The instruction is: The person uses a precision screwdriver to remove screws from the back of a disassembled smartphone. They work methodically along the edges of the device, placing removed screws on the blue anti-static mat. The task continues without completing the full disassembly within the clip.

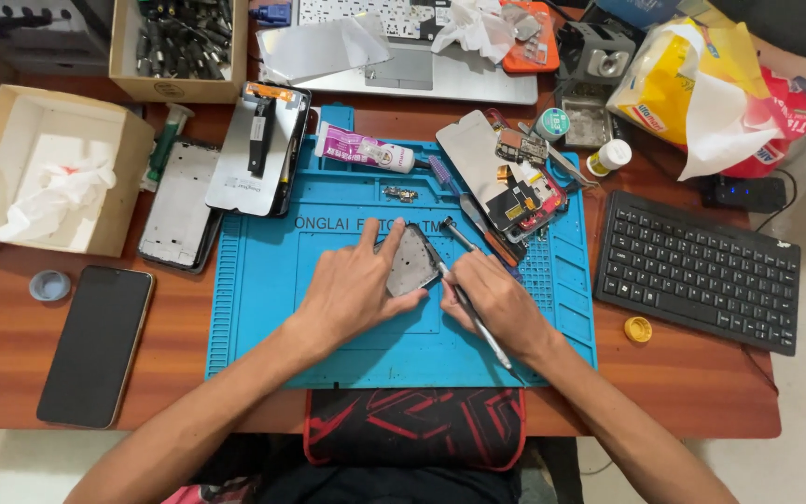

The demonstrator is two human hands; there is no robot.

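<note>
Left hand (352, 291): spread flat, pinned phone part (409, 260) at frame centre.
Right hand (494, 303): pinched tool (471, 313); shallow angle advised.

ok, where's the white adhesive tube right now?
Head view: the white tube lies at the blue mat's top edge, left of centre, beyond the left hand.

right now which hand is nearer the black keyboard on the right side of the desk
Right. The right hand sits on the blue mat, closer to the black keyboard; the left hand lies farther away.
</note>
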